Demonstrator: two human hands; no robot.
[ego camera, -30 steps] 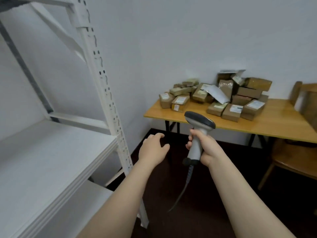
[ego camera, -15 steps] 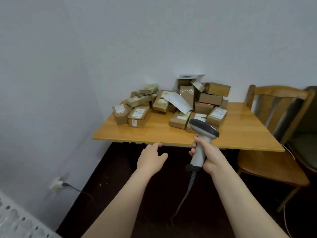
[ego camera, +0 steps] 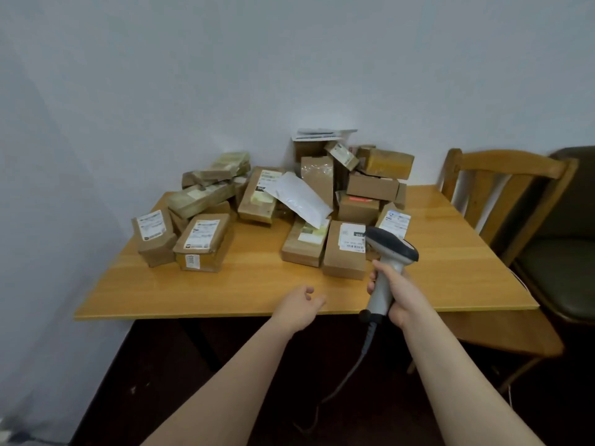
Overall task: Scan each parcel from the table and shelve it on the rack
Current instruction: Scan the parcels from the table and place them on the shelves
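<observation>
Right hand (ego camera: 401,296): is grasping the scanner (ego camera: 391,247) by its handle, fingers wrapping round it, head tipping forward toward the labels.
Left hand (ego camera: 299,309): is hovering over the near edge of the counter (ego camera: 244,284), fingers loosely spread and holding nothing, likely free to pick a box.
Parcels (ego camera: 289,201): are lying heaped on the counter against the wall, several labels facing up for reading.
Nearest parcel (ego camera: 343,252): is sitting just beyond the scanner head, label up.

Our two arms are bare: the left forearm (ego camera: 225,381) and the right forearm (ego camera: 450,375) show uncovered from the wrists down to the bottom edge of the view. Our left grip (ego camera: 297,305) and right grip (ego camera: 401,297) are bare hands too.
</observation>
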